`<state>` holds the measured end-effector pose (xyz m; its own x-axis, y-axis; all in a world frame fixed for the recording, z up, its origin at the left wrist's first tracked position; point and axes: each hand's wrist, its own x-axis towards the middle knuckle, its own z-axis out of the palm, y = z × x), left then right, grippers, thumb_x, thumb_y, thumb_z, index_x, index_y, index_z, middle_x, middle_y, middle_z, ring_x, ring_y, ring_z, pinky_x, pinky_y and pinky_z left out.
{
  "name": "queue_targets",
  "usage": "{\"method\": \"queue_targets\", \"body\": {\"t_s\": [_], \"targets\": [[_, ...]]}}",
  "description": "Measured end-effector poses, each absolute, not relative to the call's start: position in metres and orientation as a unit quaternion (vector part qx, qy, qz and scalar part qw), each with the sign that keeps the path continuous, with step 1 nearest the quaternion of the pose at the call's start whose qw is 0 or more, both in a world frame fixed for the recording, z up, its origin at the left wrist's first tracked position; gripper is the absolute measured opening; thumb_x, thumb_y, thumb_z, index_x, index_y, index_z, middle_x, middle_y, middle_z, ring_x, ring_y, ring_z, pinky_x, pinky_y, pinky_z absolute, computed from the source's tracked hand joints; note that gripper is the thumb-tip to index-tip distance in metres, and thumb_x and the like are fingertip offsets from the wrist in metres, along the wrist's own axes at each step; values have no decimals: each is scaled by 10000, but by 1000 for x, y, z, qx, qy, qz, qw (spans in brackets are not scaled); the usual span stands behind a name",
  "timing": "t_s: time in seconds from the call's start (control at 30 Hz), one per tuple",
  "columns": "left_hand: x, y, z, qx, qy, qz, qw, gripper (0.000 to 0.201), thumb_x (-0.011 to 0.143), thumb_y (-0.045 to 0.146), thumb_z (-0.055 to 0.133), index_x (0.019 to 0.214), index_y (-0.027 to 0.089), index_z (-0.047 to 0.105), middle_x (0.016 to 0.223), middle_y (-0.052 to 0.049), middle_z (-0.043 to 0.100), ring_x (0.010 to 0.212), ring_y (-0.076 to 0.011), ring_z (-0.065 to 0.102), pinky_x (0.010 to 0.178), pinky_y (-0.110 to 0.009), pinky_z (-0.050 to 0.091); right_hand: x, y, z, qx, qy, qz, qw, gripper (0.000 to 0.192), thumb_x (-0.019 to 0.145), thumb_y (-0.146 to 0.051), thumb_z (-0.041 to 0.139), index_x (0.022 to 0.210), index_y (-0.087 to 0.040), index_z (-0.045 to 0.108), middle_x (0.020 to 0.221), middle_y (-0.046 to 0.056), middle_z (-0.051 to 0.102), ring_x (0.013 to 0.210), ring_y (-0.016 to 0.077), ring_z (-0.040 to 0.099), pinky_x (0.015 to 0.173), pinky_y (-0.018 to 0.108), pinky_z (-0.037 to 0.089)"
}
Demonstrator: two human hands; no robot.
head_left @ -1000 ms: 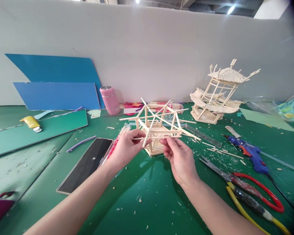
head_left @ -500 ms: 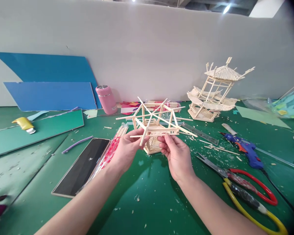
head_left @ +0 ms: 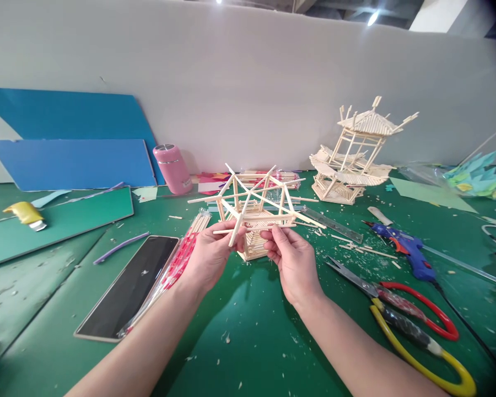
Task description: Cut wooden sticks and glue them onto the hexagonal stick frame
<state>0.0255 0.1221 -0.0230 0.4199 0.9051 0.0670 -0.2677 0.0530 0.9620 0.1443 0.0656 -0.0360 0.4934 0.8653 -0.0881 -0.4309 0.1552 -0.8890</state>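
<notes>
Head view, nearest: bare forearms rising from the bottom edge over the green desk (head_left: 248,342), flecked with wood chips.
Left hand (head_left: 209,256): fingers curled together, pinched on the left end of a thin wooden stick (head_left: 252,227) held level.
Right hand (head_left: 291,264): fingertips closed on the same stick, nearer its right end.
Stick: just in front of the stick model (head_left: 256,212), touching or almost touching its frame; cannot tell which.
Stick model: standing on the desk right behind both hands, layered base below, spokes fanning out above.
Left of the hands: packet of sticks (head_left: 177,262) lying partly on a dark tablet (head_left: 130,286); purple strip (head_left: 118,247) beyond it.
Right of the hands: red and yellow pliers (head_left: 413,325), blue glue gun (head_left: 405,248), metal ruler (head_left: 333,223).
Farther back: pink bottle (head_left: 171,168), finished pagoda model (head_left: 353,154), yellow object (head_left: 25,214) at far left.
Farthest: blue boards (head_left: 70,143) leaning on the grey wall.
</notes>
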Motion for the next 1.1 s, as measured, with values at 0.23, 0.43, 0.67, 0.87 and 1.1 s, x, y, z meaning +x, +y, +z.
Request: {"method": "queue_targets", "body": {"t_s": [0.23,0.43,0.67,0.87,1.1], "targets": [[25,122,-24,518,297,452,663,196,700,246,670,556,126,613,509,6,543,533,-112,488,538,-236,389,144,67,-37,-469,-236,449,723,151,719,-340,649,702,-194,681,704,-3,681,541,77,539,509,196,412],[25,123,-28,509,282,461,669,158,682,226,683,578,120,629,543,-8,577,573,-122,515,568,-238,402,144,67,-39,-468,-236,449,724,160,722,-345,651,693,-190,678,704,-4,680,551,66,532,516,183,409],[25,124,-32,502,276,461,678,104,693,214,672,655,119,649,573,-7,582,571,-122,520,579,-248,413,146,69,-39,-468,-234,449,725,156,722,-341,655,695,-189,681,704,-4,678,550,61,529,511,177,401],[23,125,-33,520,276,455,669,159,716,218,651,598,111,638,549,-5,554,545,-108,481,550,-230,383,145,68,-38,-464,-230,451,727,153,724,-339,654,694,-192,679,695,-10,676,540,57,524,514,176,399],[24,123,-29,545,281,459,643,246,728,234,642,510,125,606,549,-12,539,610,-131,471,585,-241,363,145,69,-38,-462,-227,454,727,149,717,-340,660,686,-195,678,682,-16,674,539,56,521,515,174,398]]}}
